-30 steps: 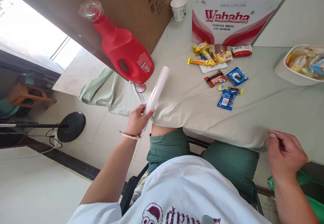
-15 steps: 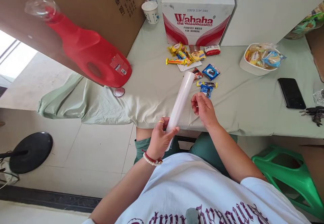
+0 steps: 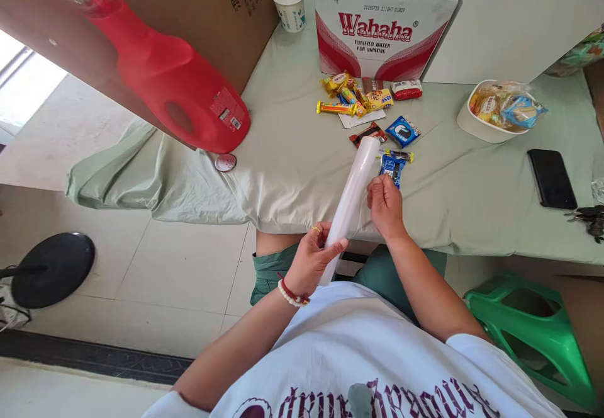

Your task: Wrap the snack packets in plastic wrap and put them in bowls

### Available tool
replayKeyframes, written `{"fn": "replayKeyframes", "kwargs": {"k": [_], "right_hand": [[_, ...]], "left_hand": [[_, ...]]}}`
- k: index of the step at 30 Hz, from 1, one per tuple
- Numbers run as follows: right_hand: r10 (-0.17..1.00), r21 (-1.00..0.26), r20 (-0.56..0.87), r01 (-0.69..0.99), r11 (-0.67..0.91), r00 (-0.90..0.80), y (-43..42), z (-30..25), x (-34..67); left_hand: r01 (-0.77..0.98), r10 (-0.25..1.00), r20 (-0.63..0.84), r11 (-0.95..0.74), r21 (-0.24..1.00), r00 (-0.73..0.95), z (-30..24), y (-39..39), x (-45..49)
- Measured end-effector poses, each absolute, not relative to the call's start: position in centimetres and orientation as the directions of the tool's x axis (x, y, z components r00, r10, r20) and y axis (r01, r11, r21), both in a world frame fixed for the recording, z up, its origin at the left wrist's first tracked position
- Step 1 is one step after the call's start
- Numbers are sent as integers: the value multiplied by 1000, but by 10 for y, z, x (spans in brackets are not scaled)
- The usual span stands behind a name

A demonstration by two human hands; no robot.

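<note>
My left hand (image 3: 314,260) is wrapped round the lower end of a white roll of plastic film (image 3: 353,197), which it holds tilted over the near edge of the cloth-covered table (image 3: 292,166). With its fingertips pinched at the roll's side near the middle, my right hand (image 3: 385,207) has a thin edge of clear film between them. Small snack packets (image 3: 365,106) lie on the cloth just beyond the roll's top end.
A big red detergent jug (image 3: 174,84) leans at the table's left beside a cardboard box (image 3: 207,2). A Wahaha carton (image 3: 384,28), a paper cup (image 3: 291,9), a white bowl of snacks (image 3: 495,112) and a black phone (image 3: 551,179) are on the table. A green stool (image 3: 538,330) stands right.
My right hand came up from the lower right to the roll and now pinches the film at its side. My left hand kept its grip and carried the roll rightward, in front of me.
</note>
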State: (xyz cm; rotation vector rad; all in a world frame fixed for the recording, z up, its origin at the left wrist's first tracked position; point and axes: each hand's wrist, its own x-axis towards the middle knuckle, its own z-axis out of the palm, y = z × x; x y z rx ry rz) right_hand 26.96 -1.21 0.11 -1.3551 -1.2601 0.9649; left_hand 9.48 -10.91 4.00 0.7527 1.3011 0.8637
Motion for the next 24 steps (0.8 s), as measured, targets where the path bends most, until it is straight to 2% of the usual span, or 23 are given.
{"fn": "replayKeyframes", "kwargs": {"k": [2,5,8,11,14,17,19,21,24], "right_hand": [[995,-1000,-14,-18,-12,99,-11,2,271],[988,-967,-151,-213,-141,29,-9,8,272],[953,-909,-301,-297,-294,-23,-12,12,270],[911,-863,-407,-301,-406,-61,-24,11,263],[921,-905,-391,-184,-385,-4,-41,5,249],[955,-965,-253,36,-261,152,-53,-5,238],[963,-960,-141,206,-190,230,-55,-8,236],[973,-925,-44,358,-125,225,-54,-6,239],[996,-871,47,490,6,72,-49,8,245]], "left_hand": [[-281,811,-563,583,762,156,42,-110,93],[-384,762,-605,643,662,231,40,-111,94],[-387,806,-572,582,716,153,34,-109,98],[-353,843,-532,523,776,81,25,-108,103],[-330,856,-515,500,800,47,19,-108,107],[-366,850,-524,502,783,45,16,-109,110],[-429,822,-563,541,723,88,15,-108,110],[-495,775,-604,605,624,186,12,-107,108],[-545,749,-594,642,539,295,7,-104,105]]}}
